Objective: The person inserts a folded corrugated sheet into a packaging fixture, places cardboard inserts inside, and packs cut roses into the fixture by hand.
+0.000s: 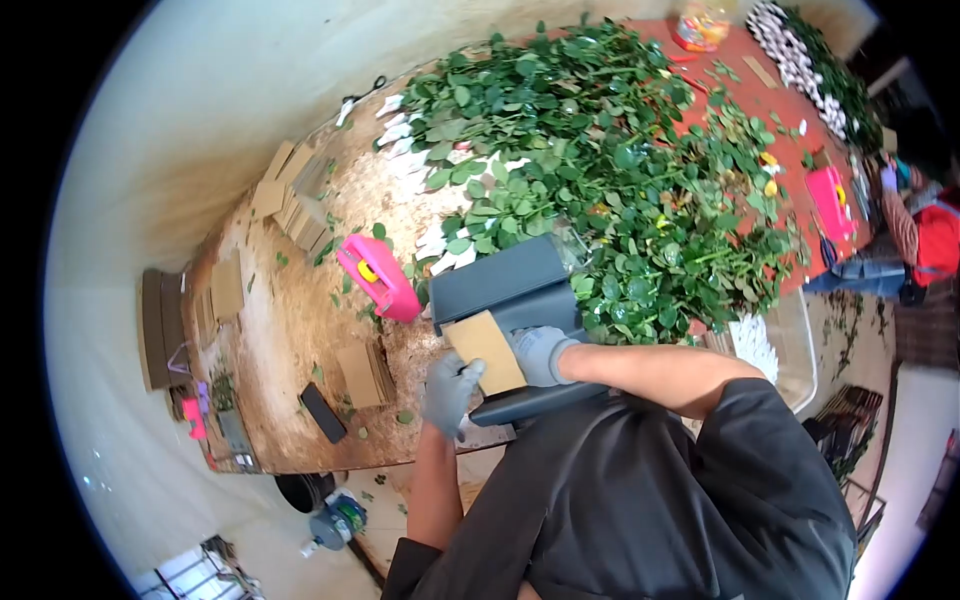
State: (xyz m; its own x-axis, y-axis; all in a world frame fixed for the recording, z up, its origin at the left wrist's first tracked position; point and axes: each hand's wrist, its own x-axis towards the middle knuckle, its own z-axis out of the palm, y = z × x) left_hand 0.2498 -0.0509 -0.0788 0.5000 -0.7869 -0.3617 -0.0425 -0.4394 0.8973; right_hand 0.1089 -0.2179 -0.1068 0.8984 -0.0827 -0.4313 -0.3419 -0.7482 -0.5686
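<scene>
The left hand in a grey work glove (450, 392) pinches the lower left edge of a flat, rectangular piece of tan cardboard (488, 347), its thumb laid over the face and its grip narrow. The right hand in a matching grey glove (543, 356) lies against the card's right side, its fingers partly hidden, so I cannot tell whether they grip the card or only touch it. The card is tilted, in front of the person's body and over a dark grey, smooth-faced stand with a sloping upper panel (500, 285), at the near edge of a worn brown wooden table (285, 345). Just left of the stand's upper panel is a bright pink tape dispenser with a yellow hub (400, 302). A small stack of tan cardboard pieces (362, 376) lies to the left of the left hand, with a flat, black, oblong object (323, 413) beside it, and a larger fanned pile of tan cardboard (300, 215) is farther back. Beyond the stand spreads a broad heap of green leafy stems (600, 150), some with white wrapped ends, reaching over a red tabletop (745, 85). At the far right is a person in a red garment (937, 243)
</scene>
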